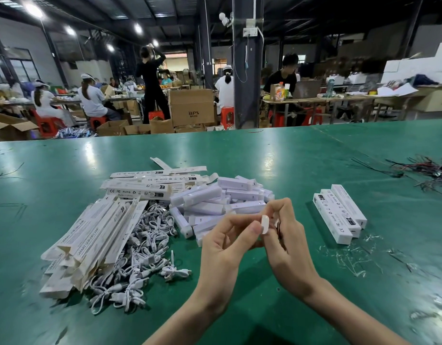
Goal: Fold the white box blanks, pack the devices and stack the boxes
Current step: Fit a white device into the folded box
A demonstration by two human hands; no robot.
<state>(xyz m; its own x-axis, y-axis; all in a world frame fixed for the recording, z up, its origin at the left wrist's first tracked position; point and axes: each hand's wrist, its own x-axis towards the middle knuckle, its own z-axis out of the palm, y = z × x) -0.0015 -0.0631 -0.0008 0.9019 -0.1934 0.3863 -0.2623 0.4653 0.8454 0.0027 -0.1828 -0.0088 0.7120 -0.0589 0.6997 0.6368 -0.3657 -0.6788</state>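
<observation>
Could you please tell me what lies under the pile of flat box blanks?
Coiled white cables poke out from under the box blanks; how far they reach underneath is covered.

On the desk [314, 150], a pile of flat box blanks [90, 235] lies at the near left, fanned out towards the front edge. A second pile of blanks [150, 188] lies behind it, further back. A heap of coiled cables [145, 245] sits just right of the near pile, partly under it. Right of the cables, in the middle, is a heap of devices [215, 202]. Three closed boxes [339, 212] lie side by side, well apart to the right. A tangle of loose wires [429, 173] lies at the far right edge. In front of the devices, the left hand [224, 247] and right hand [287, 235] meet above the desk, pinching a small piece [264, 224] between them.
</observation>
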